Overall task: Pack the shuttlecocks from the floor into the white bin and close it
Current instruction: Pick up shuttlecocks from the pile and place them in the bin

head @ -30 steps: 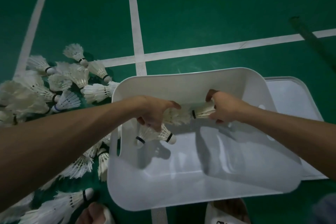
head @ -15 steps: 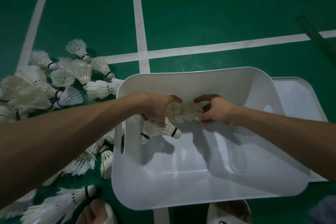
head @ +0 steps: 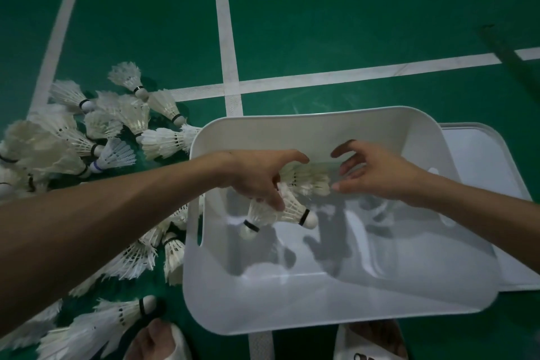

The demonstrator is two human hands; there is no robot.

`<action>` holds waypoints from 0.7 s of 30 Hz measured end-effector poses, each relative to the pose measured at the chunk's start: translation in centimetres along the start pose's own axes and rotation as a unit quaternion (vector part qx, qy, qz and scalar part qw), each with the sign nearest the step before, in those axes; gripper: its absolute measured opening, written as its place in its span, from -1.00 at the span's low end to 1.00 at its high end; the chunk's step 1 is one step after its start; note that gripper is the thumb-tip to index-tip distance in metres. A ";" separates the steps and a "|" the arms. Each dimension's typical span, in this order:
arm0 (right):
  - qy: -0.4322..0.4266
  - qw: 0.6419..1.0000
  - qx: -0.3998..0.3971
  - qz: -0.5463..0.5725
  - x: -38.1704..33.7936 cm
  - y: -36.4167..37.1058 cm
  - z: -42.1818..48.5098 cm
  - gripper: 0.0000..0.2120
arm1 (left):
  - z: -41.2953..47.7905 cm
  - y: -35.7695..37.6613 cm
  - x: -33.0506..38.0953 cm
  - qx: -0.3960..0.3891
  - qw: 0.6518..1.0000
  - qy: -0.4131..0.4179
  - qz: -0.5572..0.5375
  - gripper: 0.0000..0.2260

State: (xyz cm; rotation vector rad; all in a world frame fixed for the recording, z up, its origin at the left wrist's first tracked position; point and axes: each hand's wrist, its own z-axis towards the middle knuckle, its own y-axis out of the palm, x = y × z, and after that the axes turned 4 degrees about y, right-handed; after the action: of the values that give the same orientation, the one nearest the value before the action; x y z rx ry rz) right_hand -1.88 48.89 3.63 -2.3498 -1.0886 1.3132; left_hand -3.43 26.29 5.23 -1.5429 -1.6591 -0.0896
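The white bin [head: 321,117] stands open on the green floor. My left hand [head: 257,175] reaches in over its left wall and is closed on several white shuttlecocks. One short nested stack [head: 309,181] sticks out to the right of that hand. Two more shuttlecocks [head: 292,210] hang under its fingers with their cork ends down. My right hand [head: 377,172] hovers inside the bin just right of the stack, fingers spread and holding nothing. A pile of loose shuttlecocks [head: 87,140] lies on the floor left of the bin.
The bin's white lid [head: 482,161] lies flat on the floor against the bin's right side. My two feet in white slippers [head: 157,342] [head: 371,342] are at the bin's near edge. White court lines [head: 230,88] cross behind. A dark bar [head: 508,52] lies far right.
My right hand pushed a shuttlecock into the stack held by my left hand, then let go and opened its fingers. My left hand kept its grip.
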 end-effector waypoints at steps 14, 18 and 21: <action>-0.042 0.986 -0.017 0.162 0.6 1.8 -1.3 -0.77 | 1.9 1.2 0.5 0.095 0.987 0.073 -0.105 -0.29; 0.043 0.966 0.043 0.251 1.0 1.0 -0.7 -0.80 | 2.3 1.0 0.1 0.044 0.998 0.038 -0.020 -0.22; 0.083 0.959 0.127 0.238 1.6 0.6 0.0 -0.88 | 2.9 0.8 0.5 0.005 0.999 0.023 0.047 -0.13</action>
State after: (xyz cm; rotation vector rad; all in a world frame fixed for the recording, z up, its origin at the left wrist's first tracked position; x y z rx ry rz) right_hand -1.05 49.59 2.35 -2.5480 -0.2867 1.2711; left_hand -4.17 28.51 3.26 -1.5965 -1.5465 -0.0668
